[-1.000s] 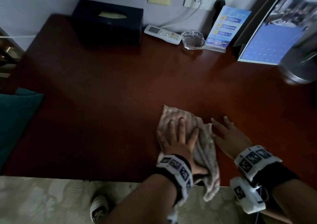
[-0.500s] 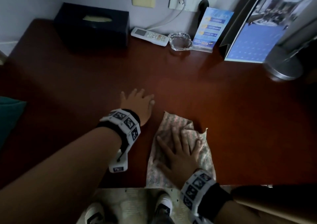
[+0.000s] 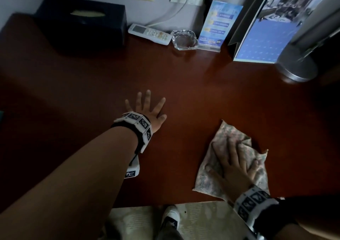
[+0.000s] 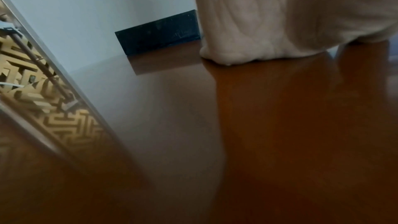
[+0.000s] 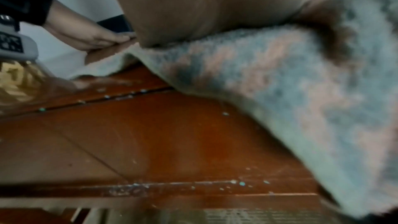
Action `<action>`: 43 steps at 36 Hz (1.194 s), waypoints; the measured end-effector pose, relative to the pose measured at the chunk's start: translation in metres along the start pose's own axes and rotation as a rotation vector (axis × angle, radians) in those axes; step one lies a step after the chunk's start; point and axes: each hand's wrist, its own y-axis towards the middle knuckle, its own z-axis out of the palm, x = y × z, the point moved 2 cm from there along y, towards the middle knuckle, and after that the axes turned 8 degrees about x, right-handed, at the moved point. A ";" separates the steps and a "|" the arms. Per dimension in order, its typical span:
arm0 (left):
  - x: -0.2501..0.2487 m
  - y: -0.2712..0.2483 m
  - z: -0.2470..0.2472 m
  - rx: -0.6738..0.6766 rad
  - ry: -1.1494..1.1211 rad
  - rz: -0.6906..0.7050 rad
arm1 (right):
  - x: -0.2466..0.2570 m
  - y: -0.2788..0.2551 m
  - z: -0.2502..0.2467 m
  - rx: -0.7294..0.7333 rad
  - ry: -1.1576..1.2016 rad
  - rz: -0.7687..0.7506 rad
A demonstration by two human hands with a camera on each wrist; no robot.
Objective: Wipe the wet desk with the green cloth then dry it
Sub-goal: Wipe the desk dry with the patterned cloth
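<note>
The patterned green-and-pink cloth [image 3: 229,134] lies spread on the dark red wooden desk [image 3: 202,85] near its front edge, right of centre. My right hand [image 3: 233,164] presses flat on it with fingers spread. In the right wrist view the cloth [image 5: 280,77] hangs over the desk's front edge under my palm, and small droplets dot the edge mouldings. My left hand [image 3: 145,109] rests flat on the bare desk well left of the cloth, fingers spread, holding nothing. The left wrist view shows its palm [image 4: 280,14] down on the glossy desk top [image 4: 280,125].
Along the back wall stand a dark tissue box [image 3: 81,20], a white remote [image 3: 149,33], a glass ashtray [image 3: 184,40], a blue leaflet stand [image 3: 215,26], a propped calendar board [image 3: 266,37] and a metal lamp base [image 3: 298,68]. Below the desk's front edge a shoe [image 3: 171,215] shows.
A second ago my left hand pressed the cloth with the right hand beside it. Now the right hand presses it and has slid it rightward; the left hand rests on bare desk.
</note>
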 end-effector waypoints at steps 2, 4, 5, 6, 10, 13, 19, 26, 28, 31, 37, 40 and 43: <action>-0.001 -0.001 -0.001 0.009 -0.001 0.002 | 0.010 0.000 0.002 0.021 0.018 0.033; 0.000 -0.002 -0.001 0.015 -0.003 0.005 | 0.025 0.002 0.003 0.008 -0.010 0.005; 0.000 -0.002 -0.002 0.018 -0.004 0.005 | 0.035 0.004 0.005 0.016 -0.026 -0.029; 0.000 -0.001 -0.002 0.019 -0.005 0.006 | 0.045 0.006 0.008 0.028 -0.040 -0.074; 0.002 0.002 0.001 -0.018 -0.011 0.023 | 0.095 0.004 0.016 -0.011 -0.078 -0.266; 0.004 0.003 0.003 -0.050 -0.025 0.037 | 0.116 -0.001 0.016 -0.010 -0.092 -0.237; 0.003 0.001 -0.002 0.018 -0.020 0.022 | 0.077 0.008 0.013 -0.063 -0.105 -0.337; 0.003 -0.001 -0.005 0.080 -0.024 0.036 | 0.010 0.022 -0.009 -0.050 -0.009 -0.074; 0.003 -0.001 -0.006 0.087 -0.023 0.036 | 0.009 0.025 -0.013 -0.039 0.025 -0.028; 0.002 -0.001 -0.007 0.094 -0.026 0.035 | 0.024 0.031 -0.015 -0.021 0.050 0.046; 0.001 0.000 -0.007 0.100 -0.016 0.027 | 0.077 0.051 -0.026 0.018 -0.003 -0.116; 0.001 0.001 -0.007 0.106 -0.018 0.022 | 0.099 0.067 -0.043 0.056 -0.015 -0.144; 0.000 0.000 -0.008 0.113 -0.014 0.016 | 0.111 0.089 -0.061 0.069 -0.028 -0.127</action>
